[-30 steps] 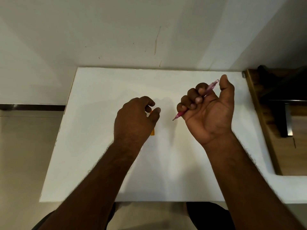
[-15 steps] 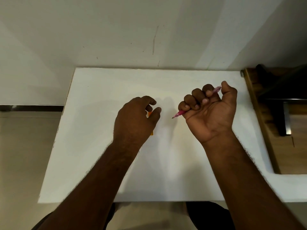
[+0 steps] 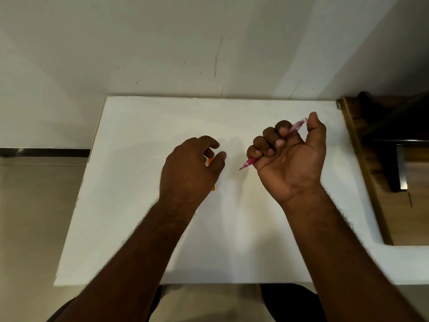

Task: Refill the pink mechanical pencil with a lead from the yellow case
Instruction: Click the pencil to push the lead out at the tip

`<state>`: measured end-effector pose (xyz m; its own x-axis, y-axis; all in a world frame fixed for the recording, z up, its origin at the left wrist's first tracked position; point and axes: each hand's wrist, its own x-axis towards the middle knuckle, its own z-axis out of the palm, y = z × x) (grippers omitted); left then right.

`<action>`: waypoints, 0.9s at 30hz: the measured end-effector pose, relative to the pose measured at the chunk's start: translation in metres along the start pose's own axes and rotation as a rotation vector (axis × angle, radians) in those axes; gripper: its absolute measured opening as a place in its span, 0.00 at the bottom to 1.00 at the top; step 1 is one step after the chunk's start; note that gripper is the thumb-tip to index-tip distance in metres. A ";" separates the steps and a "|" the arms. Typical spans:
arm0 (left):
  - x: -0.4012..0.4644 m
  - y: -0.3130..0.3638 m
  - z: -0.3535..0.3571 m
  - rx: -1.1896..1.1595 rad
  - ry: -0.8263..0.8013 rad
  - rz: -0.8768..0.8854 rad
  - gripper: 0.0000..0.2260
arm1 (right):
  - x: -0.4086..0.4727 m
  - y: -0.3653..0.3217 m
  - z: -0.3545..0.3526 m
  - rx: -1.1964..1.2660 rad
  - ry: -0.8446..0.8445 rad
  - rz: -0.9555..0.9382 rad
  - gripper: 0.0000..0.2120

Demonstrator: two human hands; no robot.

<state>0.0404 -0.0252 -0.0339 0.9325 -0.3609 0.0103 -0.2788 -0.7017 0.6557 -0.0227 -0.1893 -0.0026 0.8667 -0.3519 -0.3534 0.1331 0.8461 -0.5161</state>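
Right hand in fist around pink pencil, thumb at pencil top, tip pointing at left hand. Left hand curled over yellow case on white table.

Count: two hands, left hand and right hand; one pink mechanical pencil; one yellow case, mostly hidden; one white table.
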 end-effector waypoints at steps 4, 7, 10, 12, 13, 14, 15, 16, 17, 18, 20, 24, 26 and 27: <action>0.000 0.000 0.001 0.007 -0.005 -0.001 0.11 | 0.000 0.000 0.001 -0.022 -0.016 0.008 0.23; 0.001 0.000 0.001 0.008 -0.007 -0.002 0.11 | 0.001 0.001 0.002 -0.027 -0.003 0.004 0.24; 0.001 0.001 0.001 0.015 -0.007 0.001 0.11 | 0.001 0.001 0.003 -0.028 0.010 0.001 0.25; 0.001 0.001 0.001 0.010 -0.008 -0.001 0.11 | 0.001 0.001 0.002 -0.027 0.002 0.001 0.25; 0.001 0.001 0.001 0.008 -0.008 -0.002 0.11 | 0.001 0.001 0.003 -0.026 -0.005 0.000 0.24; 0.001 0.001 0.001 0.008 -0.007 -0.001 0.11 | 0.001 0.001 0.002 -0.025 -0.011 -0.001 0.23; 0.001 0.001 0.001 0.008 -0.005 0.000 0.11 | 0.001 0.001 0.002 -0.024 -0.014 -0.004 0.23; 0.001 0.001 0.001 0.008 -0.004 0.000 0.10 | 0.000 0.001 0.002 -0.021 -0.014 -0.006 0.23; 0.001 0.001 0.001 0.008 -0.003 0.000 0.10 | 0.000 0.001 0.002 -0.018 -0.013 -0.008 0.24; 0.001 0.001 0.001 0.009 -0.003 0.000 0.10 | 0.000 0.001 0.002 -0.012 -0.011 -0.010 0.24; 0.001 0.001 0.001 0.010 -0.003 0.000 0.10 | 0.001 0.001 0.001 -0.001 -0.012 -0.010 0.25; 0.000 0.001 0.002 0.012 0.002 0.007 0.10 | 0.001 -0.001 -0.001 0.014 -0.032 -0.008 0.23; 0.000 0.001 0.002 0.013 0.002 0.007 0.10 | 0.001 -0.001 -0.002 0.023 -0.033 -0.005 0.23; 0.000 0.001 0.002 0.012 0.001 0.006 0.10 | 0.001 -0.001 -0.002 0.025 -0.031 -0.005 0.24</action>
<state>0.0400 -0.0272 -0.0345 0.9310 -0.3648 0.0148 -0.2872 -0.7066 0.6467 -0.0228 -0.1908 -0.0039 0.8805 -0.3438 -0.3265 0.1489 0.8543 -0.4980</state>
